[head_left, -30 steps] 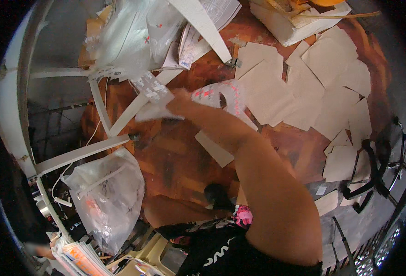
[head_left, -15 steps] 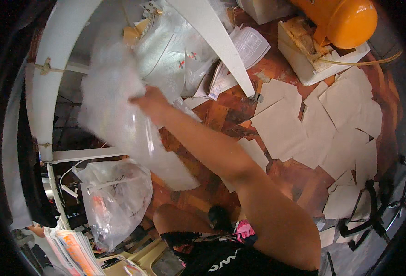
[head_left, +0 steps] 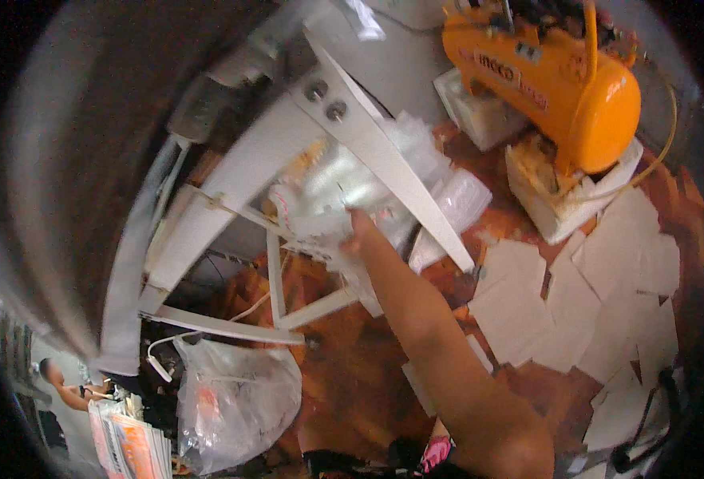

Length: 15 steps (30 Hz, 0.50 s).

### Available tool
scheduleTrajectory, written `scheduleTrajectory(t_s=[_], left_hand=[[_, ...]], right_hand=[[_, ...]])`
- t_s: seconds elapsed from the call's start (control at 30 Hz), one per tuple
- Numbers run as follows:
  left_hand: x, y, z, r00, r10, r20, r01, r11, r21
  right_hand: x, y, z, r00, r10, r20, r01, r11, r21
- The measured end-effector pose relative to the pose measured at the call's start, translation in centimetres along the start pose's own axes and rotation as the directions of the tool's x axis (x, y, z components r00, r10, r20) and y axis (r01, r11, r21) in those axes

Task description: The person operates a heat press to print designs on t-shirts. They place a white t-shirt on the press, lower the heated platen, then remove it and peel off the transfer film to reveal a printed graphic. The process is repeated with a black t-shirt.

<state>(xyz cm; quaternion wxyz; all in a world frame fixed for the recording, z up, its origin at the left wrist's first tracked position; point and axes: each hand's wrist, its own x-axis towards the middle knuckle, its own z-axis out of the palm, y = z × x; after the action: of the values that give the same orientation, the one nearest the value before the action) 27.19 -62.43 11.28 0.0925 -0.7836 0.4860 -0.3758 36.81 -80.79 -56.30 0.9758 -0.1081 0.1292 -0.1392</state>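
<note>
My right hand point(head_left: 356, 233) reaches from the lower right to a pile of clear and translucent plastic sheeting point(head_left: 324, 180) within an angled white frame point(head_left: 217, 195). Its fingers touch the sheeting; they are blurred, so I cannot tell whether they grip it. My left hand is out of view. A bulging clear plastic bag point(head_left: 240, 407) lies below the frame, beside a white cable point(head_left: 159, 359) and a stack of printed papers point(head_left: 128, 439).
An orange air compressor point(head_left: 607, 112) rests on white foam blocks point(head_left: 551, 211) at the upper right. Overlapping cardboard sheets point(head_left: 607, 295) cover floor at right, near dark metal legs point(head_left: 639, 431). Another person point(head_left: 75, 395) is at the lower left. A dark sloping surface point(head_left: 88, 160) fills the upper left.
My view has swung up, showing more frame and compressor. The plastic sheet I was holding half a second ago has moved from over the floor into the frame, onto the pile.
</note>
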Motion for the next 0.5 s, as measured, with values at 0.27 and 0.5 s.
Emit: scheduleTrajectory(t_s=[0.27, 0.5], left_hand=[[5.9, 3.4, -11.4, 0.988, -0.128, 0.084, 0.138, 0.983, -0.121], [7.0, 2.0, -8.2, 0.966, -0.052, -0.252, 0.031, 0.996, -0.087]], right_hand=[[-5.1, 8.6, 0.8, 0.704, -0.671, -0.231, 0.339, 0.604, -0.721], [-19.9, 13.6, -4.0, 0.755, -0.611, -0.239, 0.100, 0.467, -0.878]])
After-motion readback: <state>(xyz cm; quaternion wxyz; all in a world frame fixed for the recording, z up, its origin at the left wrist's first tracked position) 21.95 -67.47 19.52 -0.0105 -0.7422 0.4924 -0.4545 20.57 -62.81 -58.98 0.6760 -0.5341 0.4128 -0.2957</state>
